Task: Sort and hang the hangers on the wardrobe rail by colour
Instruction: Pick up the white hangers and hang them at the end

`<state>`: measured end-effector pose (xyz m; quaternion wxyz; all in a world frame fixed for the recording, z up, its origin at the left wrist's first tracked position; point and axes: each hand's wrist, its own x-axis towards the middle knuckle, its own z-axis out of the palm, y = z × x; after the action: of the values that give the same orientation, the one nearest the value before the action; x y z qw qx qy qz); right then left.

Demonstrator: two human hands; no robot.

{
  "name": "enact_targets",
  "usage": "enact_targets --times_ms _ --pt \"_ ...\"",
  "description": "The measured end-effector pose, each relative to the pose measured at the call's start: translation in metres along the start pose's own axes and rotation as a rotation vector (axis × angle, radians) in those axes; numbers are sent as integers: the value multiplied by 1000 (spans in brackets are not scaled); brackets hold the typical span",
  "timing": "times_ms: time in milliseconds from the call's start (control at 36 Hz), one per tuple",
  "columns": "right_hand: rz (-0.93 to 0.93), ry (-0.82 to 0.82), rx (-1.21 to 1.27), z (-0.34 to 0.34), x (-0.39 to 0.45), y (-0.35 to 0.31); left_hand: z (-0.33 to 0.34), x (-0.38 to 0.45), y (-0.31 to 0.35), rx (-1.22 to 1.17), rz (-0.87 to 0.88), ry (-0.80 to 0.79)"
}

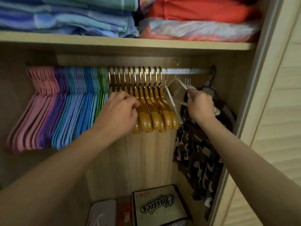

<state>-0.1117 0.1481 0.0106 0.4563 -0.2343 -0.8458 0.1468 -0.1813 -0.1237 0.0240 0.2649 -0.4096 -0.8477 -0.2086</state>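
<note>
A metal wardrobe rail [195, 70] carries hangers in colour blocks: pink hangers [40, 88] at the far left, then purple hangers [61, 84], blue hangers [81, 88] and green hangers [102, 82]. Several wooden hangers [156, 111] with gold hooks fill the middle. My left hand [120, 111] reaches into the wooden hangers with curled fingers gripping one of them. Right of these hang white hangers [175, 85]. My right hand [200, 105] pinches a white hanger just below the rail.
A camouflage garment [198, 157] hangs at the rail's right end by the wardrobe's side wall. Folded bedding [81, 17] lies on the shelf above the rail. Boxes [159, 207] stand on the wardrobe floor. A louvred door [280, 111] is at the right.
</note>
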Motion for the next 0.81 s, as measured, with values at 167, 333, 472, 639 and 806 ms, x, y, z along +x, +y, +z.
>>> enact_targets --times_ms 167,333,472,639,806 --pt "-3 -76 -43 24 -7 5 3 -14 -11 -16 -10 -2" --pt "-16 -96 -32 33 -13 9 5 -18 -15 -40 -34 -2" --pt "-11 -121 9 24 -21 7 11 -20 -10 -76 -20 1" --pt "-30 71 68 -4 -52 34 10 -27 -12 -110 -4 13" --pt "-140 42 -423 -8 -35 78 11 -24 -14 -100 -22 15"
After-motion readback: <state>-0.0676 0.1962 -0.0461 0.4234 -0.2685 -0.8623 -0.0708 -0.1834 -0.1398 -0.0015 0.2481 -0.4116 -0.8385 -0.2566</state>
